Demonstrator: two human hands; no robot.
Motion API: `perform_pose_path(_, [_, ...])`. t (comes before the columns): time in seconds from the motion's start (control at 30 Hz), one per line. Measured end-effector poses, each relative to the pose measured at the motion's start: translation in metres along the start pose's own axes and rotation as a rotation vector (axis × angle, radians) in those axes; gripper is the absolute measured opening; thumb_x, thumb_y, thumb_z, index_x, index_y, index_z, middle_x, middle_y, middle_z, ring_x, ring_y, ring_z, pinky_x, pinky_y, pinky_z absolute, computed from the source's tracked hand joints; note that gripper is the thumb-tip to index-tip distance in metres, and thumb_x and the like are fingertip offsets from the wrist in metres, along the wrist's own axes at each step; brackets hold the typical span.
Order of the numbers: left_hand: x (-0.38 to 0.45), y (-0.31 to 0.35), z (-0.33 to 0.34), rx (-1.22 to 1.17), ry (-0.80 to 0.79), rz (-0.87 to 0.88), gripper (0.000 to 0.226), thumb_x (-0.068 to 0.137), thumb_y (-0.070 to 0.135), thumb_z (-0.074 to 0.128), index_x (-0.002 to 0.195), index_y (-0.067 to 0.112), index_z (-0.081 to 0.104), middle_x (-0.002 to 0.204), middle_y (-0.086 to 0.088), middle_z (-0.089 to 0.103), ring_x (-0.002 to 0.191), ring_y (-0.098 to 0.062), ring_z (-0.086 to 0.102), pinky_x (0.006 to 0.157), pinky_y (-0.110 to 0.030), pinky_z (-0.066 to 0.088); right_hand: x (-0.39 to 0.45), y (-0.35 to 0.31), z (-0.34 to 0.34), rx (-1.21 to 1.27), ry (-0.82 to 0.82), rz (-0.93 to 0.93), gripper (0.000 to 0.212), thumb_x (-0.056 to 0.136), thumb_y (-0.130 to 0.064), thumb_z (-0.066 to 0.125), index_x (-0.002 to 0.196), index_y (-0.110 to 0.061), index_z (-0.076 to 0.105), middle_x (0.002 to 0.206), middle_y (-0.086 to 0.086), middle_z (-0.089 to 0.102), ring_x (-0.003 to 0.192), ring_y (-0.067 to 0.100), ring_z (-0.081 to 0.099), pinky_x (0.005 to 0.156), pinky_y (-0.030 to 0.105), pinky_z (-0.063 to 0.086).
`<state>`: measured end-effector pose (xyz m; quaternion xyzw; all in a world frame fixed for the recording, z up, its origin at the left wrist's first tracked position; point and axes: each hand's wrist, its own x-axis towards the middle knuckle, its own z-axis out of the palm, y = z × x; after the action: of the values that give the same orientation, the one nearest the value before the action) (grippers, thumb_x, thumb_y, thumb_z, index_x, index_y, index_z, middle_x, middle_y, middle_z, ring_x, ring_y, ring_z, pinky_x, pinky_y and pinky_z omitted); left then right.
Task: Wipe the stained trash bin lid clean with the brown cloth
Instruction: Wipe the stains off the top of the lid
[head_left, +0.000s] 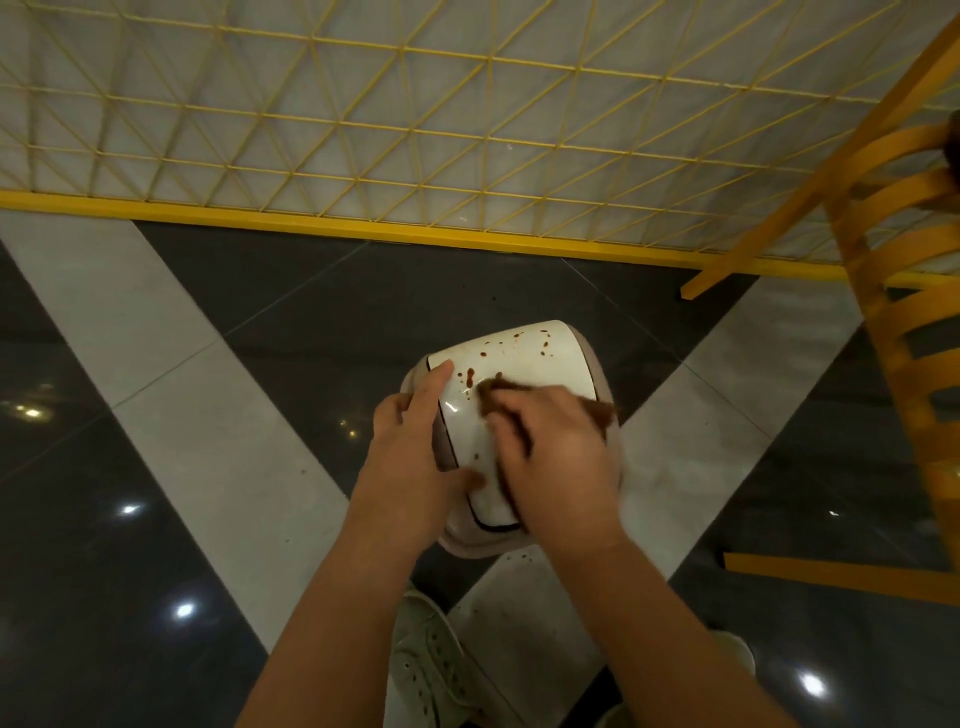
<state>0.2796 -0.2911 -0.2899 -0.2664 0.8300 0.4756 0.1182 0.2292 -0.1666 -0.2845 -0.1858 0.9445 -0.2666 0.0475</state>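
Note:
A small trash bin stands on the floor at centre, and its white lid carries brown stain spots near the far edge and around the middle. My right hand presses the brown cloth flat on the lid's middle and is blurred by motion. Part of the cloth shows beyond the fingers and at the right side of the hand. My left hand grips the bin's left edge, with the fingers reaching onto the lid and the thumb on the near rim. The bin's grey-beige body shows around the lid.
A yellow wire-mesh fence with a yellow base rail runs across behind the bin. A yellow wooden slatted chair stands at the right. The floor has glossy dark and light tiles. My white shoe is below the bin.

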Motion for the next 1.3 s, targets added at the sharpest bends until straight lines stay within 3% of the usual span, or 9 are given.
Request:
perform_pose_path(0.1, [0.000,-0.003,-0.001,-0.011,-0.006,0.018,0.096,0.080,0.013,0.074,0.145,0.054,0.016,0.144,0.002,0.024,0.109,-0.007,0.035,0.090,-0.022,0.036,-0.005,-0.001,0.004,-0.044,0.045,-0.205,0.025,0.084,-0.024,0.062,0.107,-0.018,0.069,0.101,0.004,0.068,0.093,0.018,0.066,0.088,0.033,0.053])
perform_pose_path(0.27, [-0.001,0.003,-0.003,0.023,-0.038,-0.027,0.105,0.073,0.014,0.080,0.144,0.054,0.013,0.147,0.004,0.019,0.127,-0.019,0.037,0.104,-0.040,0.041,0.015,0.037,-0.021,0.022,0.163,0.106,0.028,0.095,-0.031,0.052,0.121,-0.026,0.061,0.115,-0.001,0.058,0.091,0.004,0.050,0.079,0.013,0.037])
perform_pose_path(0.5, [0.001,-0.002,-0.003,-0.006,-0.019,0.014,0.095,0.082,0.012,0.072,0.146,0.053,0.015,0.146,0.001,0.022,0.110,-0.007,0.035,0.091,-0.021,0.034,0.002,-0.009,0.008,-0.192,-0.024,-0.262,0.052,0.045,-0.015,0.094,0.093,-0.012,0.074,0.088,0.009,0.072,0.082,0.026,0.070,0.074,0.044,0.059])
perform_pose_path(0.6, [0.000,0.000,-0.004,0.006,-0.042,-0.005,0.100,0.079,0.012,0.074,0.146,0.053,0.012,0.148,0.002,0.020,0.123,-0.015,0.038,0.098,-0.029,0.038,-0.008,0.011,-0.001,-0.179,-0.080,-0.325,0.046,0.052,-0.013,0.092,0.094,-0.014,0.074,0.091,0.006,0.071,0.085,0.023,0.070,0.072,0.042,0.060])
perform_pose_path(0.77, [-0.001,0.006,-0.004,0.029,-0.049,-0.034,0.105,0.074,0.013,0.079,0.145,0.054,0.013,0.148,0.004,0.020,0.129,-0.020,0.037,0.104,-0.040,0.041,0.014,0.034,-0.028,-0.002,0.095,0.085,0.026,0.095,-0.028,0.053,0.118,-0.026,0.064,0.112,-0.002,0.059,0.094,0.010,0.056,0.075,0.016,0.041])
perform_pose_path(0.87, [0.000,0.005,-0.004,0.007,-0.036,-0.026,0.105,0.074,0.010,0.079,0.145,0.053,0.015,0.146,0.003,0.022,0.117,-0.012,0.037,0.097,-0.033,0.041,0.028,0.013,-0.013,-0.072,0.137,0.002,0.026,0.092,-0.023,0.055,0.117,-0.024,0.064,0.111,0.001,0.061,0.097,0.018,0.057,0.084,0.035,0.050])
perform_pose_path(1.0, [0.000,-0.001,-0.004,-0.001,-0.028,0.021,0.090,0.086,0.008,0.067,0.146,0.052,0.016,0.148,0.002,0.020,0.118,-0.012,0.040,0.095,-0.021,0.033,0.003,-0.006,0.021,-0.292,-0.217,-0.335,0.051,0.081,-0.020,0.068,0.129,-0.016,0.051,0.128,0.010,0.055,0.121,0.028,0.050,0.105,0.046,0.040])
perform_pose_path(1.13, [-0.002,0.000,-0.005,0.000,-0.052,0.002,0.098,0.080,0.008,0.072,0.145,0.053,0.014,0.149,0.002,0.019,0.121,-0.013,0.036,0.099,-0.027,0.036,-0.024,0.026,0.009,-0.141,-0.313,-0.301,0.060,0.059,-0.019,0.087,0.112,-0.022,0.060,0.105,0.004,0.067,0.093,0.022,0.067,0.078,0.037,0.058])
perform_pose_path(1.3, [-0.002,0.006,-0.005,0.053,-0.065,-0.044,0.108,0.074,0.013,0.080,0.144,0.056,0.010,0.149,0.003,0.018,0.132,-0.023,0.036,0.105,-0.042,0.039,-0.025,0.044,-0.041,0.133,-0.005,0.103,0.022,0.089,-0.030,0.059,0.111,-0.035,0.062,0.107,-0.013,0.058,0.092,0.002,0.055,0.084,0.026,0.052])
